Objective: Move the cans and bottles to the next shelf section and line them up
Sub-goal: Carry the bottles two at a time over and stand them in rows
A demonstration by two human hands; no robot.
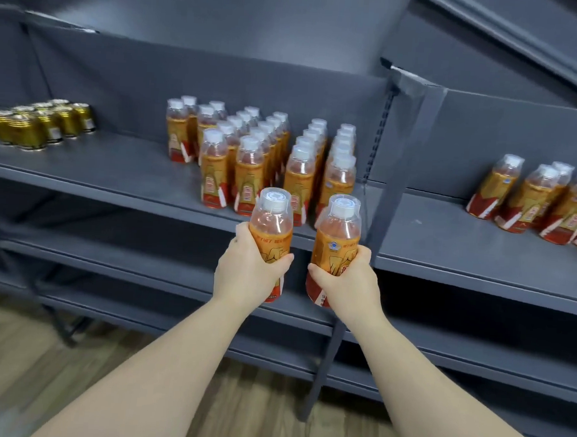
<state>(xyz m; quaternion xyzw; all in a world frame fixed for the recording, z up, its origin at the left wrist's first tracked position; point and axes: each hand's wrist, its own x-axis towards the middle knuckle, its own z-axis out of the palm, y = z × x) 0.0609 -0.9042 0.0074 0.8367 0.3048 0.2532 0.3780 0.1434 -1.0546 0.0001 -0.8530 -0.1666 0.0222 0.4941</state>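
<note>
- Bottles, two, one per hand, both in front of the shelf edge at centre of frame, off the shelf.
- Left hand (247, 266) wraps its fingers and thumb round the label of the left bottle (271, 217); long axis upright, white cap on top.
- Right hand (347, 279) grips the right bottle (338, 231) at mid-label; also cap up, leaning slightly toward the right of frame.
- Held bottles are side by side, not touching.
- Bottle rows (249, 168) stand upright on the left shelf section (114, 174), centre of frame, running front to back, caps up.
- Gold cans (39, 125) stand clustered upright on that same section, far left of frame, well apart from the rows.
- More bottles (534, 203) stand on the right shelf section (464, 249), at the right edge of frame; they look tilted, which may be lens distortion.
- Slotted post (394, 177) divides the two sections, just behind the right bottle.
- Shelving is dark grey metal, with lower shelves (142, 263) beneath.
- Wood-look floor (18, 354) at lower left of frame.
</note>
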